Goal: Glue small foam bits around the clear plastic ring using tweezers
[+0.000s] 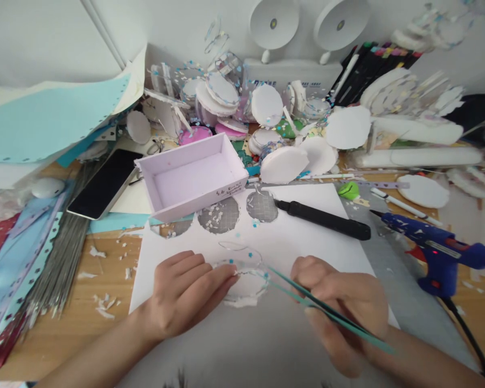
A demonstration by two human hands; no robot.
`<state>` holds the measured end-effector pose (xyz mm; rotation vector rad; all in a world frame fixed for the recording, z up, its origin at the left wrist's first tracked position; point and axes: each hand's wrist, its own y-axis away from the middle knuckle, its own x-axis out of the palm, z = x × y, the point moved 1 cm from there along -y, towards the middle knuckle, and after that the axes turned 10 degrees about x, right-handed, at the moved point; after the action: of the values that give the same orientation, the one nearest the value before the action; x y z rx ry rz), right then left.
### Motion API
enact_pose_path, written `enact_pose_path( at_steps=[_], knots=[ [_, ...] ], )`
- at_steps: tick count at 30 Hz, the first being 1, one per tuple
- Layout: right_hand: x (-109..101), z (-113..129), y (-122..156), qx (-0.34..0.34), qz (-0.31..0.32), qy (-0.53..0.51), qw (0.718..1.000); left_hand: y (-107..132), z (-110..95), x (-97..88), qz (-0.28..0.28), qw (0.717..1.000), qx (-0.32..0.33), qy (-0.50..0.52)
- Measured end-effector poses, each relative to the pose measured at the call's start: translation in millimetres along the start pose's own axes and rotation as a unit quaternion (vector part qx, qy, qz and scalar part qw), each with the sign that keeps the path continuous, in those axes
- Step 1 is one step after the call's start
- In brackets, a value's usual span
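My left hand (181, 293) lies flat and open, fingertips pressing the rim of a clear round plastic disc (246, 283) on the white paper sheet (299, 237) in front of me. My right hand (339, 304) is pinched closed around thin teal tweezers (295, 288), whose tips touch the disc's right edge. A pale pink box (194, 175) sits beyond, and a blue glue gun (440, 250) lies on the surface to the right.
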<state>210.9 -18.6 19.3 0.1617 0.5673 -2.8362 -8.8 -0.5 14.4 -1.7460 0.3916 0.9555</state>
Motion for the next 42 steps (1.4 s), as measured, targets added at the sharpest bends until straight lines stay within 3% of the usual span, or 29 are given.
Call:
enact_pose_path(
  at_steps=[3, 9, 13, 18, 24, 33, 38, 42],
  knots=[
    [-6, 2, -2, -0.019, 0.017, 0.012, 1.000, -1, 0, -1.1, -0.018, 0.997, -0.045, 0.057],
    [-10, 3, -4, 0.006, 0.022, -0.014, 1.000, -1, -4, 0.2, -0.048, 0.974, -0.153, 0.159],
    [-9, -2, -5, 0.032, 0.041, -0.070, 0.996, 0, -4, 0.6, -0.054, 0.967, -0.164, 0.185],
    [-10, -8, -6, 0.047, 0.009, -0.044, 0.998, 1, -4, 0.1, -0.057, 0.965, -0.176, 0.185],
    [-10, -11, -6, 0.122, -0.015, -0.079, 0.989, -1, -4, 0.2, -0.051, 0.963, -0.182, 0.191],
    [-7, -16, -4, 0.158, -0.021, -0.149, 0.976, -3, -5, -1.8, -0.036, 0.968, -0.152, 0.195],
    [-7, -19, -4, 0.183, -0.029, -0.173, 0.967, -3, -3, -0.7, -0.029, 0.993, -0.036, 0.108],
    [-6, -18, -5, 0.177, -0.023, -0.165, 0.970, -2, -2, -0.5, -0.019, 0.996, -0.008, 0.081]
  ],
)
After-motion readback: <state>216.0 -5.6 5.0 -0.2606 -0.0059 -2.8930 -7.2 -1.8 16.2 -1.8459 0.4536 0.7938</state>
